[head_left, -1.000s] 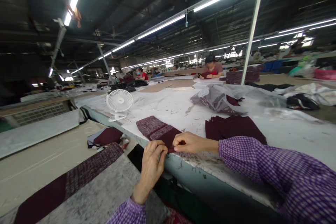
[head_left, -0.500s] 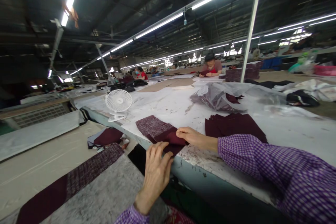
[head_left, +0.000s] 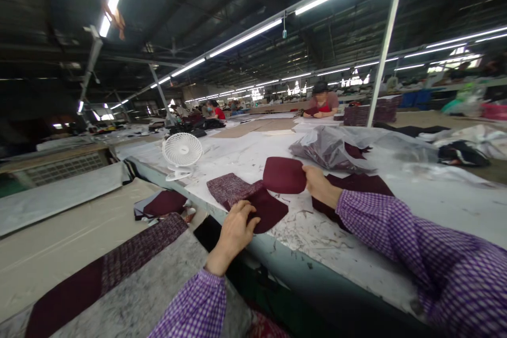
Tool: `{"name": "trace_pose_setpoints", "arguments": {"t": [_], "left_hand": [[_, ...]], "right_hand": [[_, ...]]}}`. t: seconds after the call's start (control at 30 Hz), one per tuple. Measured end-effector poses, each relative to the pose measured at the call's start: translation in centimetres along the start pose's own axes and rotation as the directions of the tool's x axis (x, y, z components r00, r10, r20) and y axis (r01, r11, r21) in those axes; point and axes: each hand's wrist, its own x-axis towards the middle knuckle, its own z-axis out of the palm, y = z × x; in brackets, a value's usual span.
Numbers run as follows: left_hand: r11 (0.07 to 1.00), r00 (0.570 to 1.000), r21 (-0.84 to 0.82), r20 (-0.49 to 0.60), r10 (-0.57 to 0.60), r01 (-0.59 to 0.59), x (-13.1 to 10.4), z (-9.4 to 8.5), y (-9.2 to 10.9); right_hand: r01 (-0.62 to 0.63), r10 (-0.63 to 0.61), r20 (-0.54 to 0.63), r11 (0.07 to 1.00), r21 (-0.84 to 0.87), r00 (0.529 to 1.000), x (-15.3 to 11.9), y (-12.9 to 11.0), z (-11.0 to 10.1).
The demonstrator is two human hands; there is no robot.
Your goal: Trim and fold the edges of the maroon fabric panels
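Observation:
My right hand (head_left: 320, 186) pinches the right edge of a maroon fabric piece (head_left: 284, 175), raised above the white tabletop. My left hand (head_left: 236, 226) rests at the near edge of a flat maroon fabric panel (head_left: 270, 211). Its fingers are bent, the thumb apart from them, with no grip on the cloth showing. A speckled maroon-and-grey fabric piece (head_left: 229, 186) adjoins that panel on the left. Behind my right wrist lies a stack of dark maroon fabric pieces (head_left: 366, 184), partly covered by my forearm.
A white fan (head_left: 182, 150) stands at the table's left edge. Clear plastic sheeting (head_left: 328, 145) lies behind the stack. On the lower surface at left are a fabric strip (head_left: 71, 290) and a small pile of scraps (head_left: 164, 204). A person (head_left: 322, 103) leans over the far table.
My right hand has lifted a maroon piece off the panel and carried it right and away from me. The left hand has moved slightly up and right onto the panel's edge.

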Motion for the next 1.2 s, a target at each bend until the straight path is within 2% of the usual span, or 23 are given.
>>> {"name": "trace_pose_setpoints", "arguments": {"t": [0.07, 0.13, 0.2, 0.23, 0.27, 0.33, 0.37, 0.4, 0.43, 0.47, 0.5, 0.53, 0.63, 0.67, 0.7, 0.73, 0.77, 0.83, 0.9, 0.97, 1.07, 1.13, 1.2], "left_hand": [[0.995, 0.995, -0.065, 0.061, -0.076, 0.080, 0.6, -0.6, -0.1], [0.975, 0.989, -0.181, 0.090, -0.114, 0.129, 1.2, -1.2, 0.0], [0.906, 0.986, -0.391, 0.031, -0.166, 0.165, 1.6, -1.8, 0.4], [0.819, 0.974, -0.541, 0.003, -0.227, 0.193, 1.6, -2.1, 0.8], [0.677, 0.954, -0.701, 0.017, -0.300, 0.226, 1.5, -2.3, 1.2], [0.279, 0.909, -0.908, 0.199, -0.366, 0.312, 1.0, -2.6, 2.3], [0.104, 0.888, -0.924, 0.316, -0.335, 0.368, 0.6, -2.7, 2.9], [-0.003, 0.870, -0.909, 0.399, -0.288, 0.416, 0.2, -2.7, 3.3], [-0.041, 0.860, -0.896, 0.437, -0.263, 0.443, -0.3, -2.5, 3.7], [-0.035, 0.857, -0.895, 0.436, -0.276, 0.445, -0.8, -2.3, 3.9], [-0.011, 0.856, -0.900, 0.418, -0.305, 0.436, -1.3, -2.1, 4.0], [0.010, 0.855, -0.907, 0.394, -0.337, 0.422, -1.7, -1.8, 4.1], [0.011, 0.850, -0.917, 0.364, -0.381, 0.398, -2.7, -1.3, 4.2], [0.006, 0.851, -0.922, 0.356, -0.387, 0.388, -2.9, -1.2, 4.3], [0.003, 0.853, -0.928, 0.340, -0.396, 0.372, -3.1, -1.2, 4.5], [0.001, 0.856, -0.936, 0.322, -0.405, 0.352, -3.4, -1.1, 4.7], [-0.002, 0.858, -0.941, 0.309, -0.410, 0.338, -3.6, -1.1, 4.9], [0.003, 0.866, -0.945, 0.299, -0.402, 0.328, -3.8, -1.3, 5.3], [0.040, 0.871, -0.936, 0.309, -0.381, 0.350, -3.7, -1.7, 5.4], [0.144, 0.878, -0.913, 0.309, -0.365, 0.381, -2.9, -2.2, 5.2], [0.468, 0.907, -0.789, 0.261, -0.331, 0.398, -0.6, -2.6, 4.9], [0.721, 0.936, -0.597, 0.241, -0.257, 0.352, 1.1, -2.3, 5.1], [0.882, 0.950, -0.380, 0.240, -0.197, 0.279, 2.6, -1.3, 5.6]], "right_hand": [[0.065, -0.064, -0.030, 0.998, 0.014, 0.997, 1.4, -2.1, -1.0], [0.188, -0.188, 0.008, 0.982, -0.018, 0.982, 1.5, -3.7, -1.6], [0.372, -0.352, 0.153, 0.919, -0.127, 0.923, 0.1, -4.7, -1.3], [0.474, -0.417, 0.267, 0.857, -0.203, 0.869, -1.1, -5.0, -0.9], [0.574, -0.450, 0.401, 0.770, -0.278, 0.798, -2.6, -5.1, -0.3], [0.762, -0.413, 0.681, 0.551, -0.341, 0.604, -5.9, -5.0, 1.0], [0.836, -0.332, 0.815, 0.459, -0.301, 0.475, -7.4, -4.9, 1.7], [0.884, -0.198, 0.923, 0.407, -0.229, 0.330, -8.7, -4.8, 2.3], [0.897, -0.053, 0.976, 0.406, -0.174, 0.213, -9.7, -4.8, 2.7], [0.888, 0.068, 0.988, 0.433, -0.151, 0.135, -10.3, -4.8, 2.9], [0.868, 0.135, 0.984, 0.468, -0.168, 0.117, -10.5, -4.8, 2.9], [0.845, 0.138, 0.977, 0.491, -0.212, 0.165, -10.3, -4.9, 2.8], [0.788, -0.066, 0.880, 0.481, -0.384, 0.470, -8.5, -5.2, 1.6], [0.753, -0.082, 0.833, 0.484, -0.446, 0.547, -7.8, -5.2, 1.2], [0.697, -0.032, 0.797, 0.507, -0.507, 0.603, -7.2, -5.1, 0.8], [0.619, 0.071, 0.769, 0.548, -0.562, 0.636, -6.8, -5.0, 0.3], [0.527, 0.186, 0.745, 0.599, -0.603, 0.641, -6.6, -4.8, 0.0], [0.374, 0.325, 0.726, 0.690, -0.620, 0.606, -6.6, -4.5, -0.6], [0.351, 0.338, 0.753, 0.727, -0.590, 0.565, -6.6, -4.3, -0.9], [0.410, 0.344, 0.786, 0.706, -0.577, 0.514, -6.3, -4.2, -1.1], [0.464, 0.379, 0.805, 0.670, -0.579, 0.457, -5.1, -3.8, -1.4], [0.497, 0.375, 0.810, 0.649, -0.576, 0.450, -4.3, -3.3, -1.8], [0.557, 0.358, 0.819, 0.604, -0.570, 0.449, -3.6, -2.7, -2.2]]}}
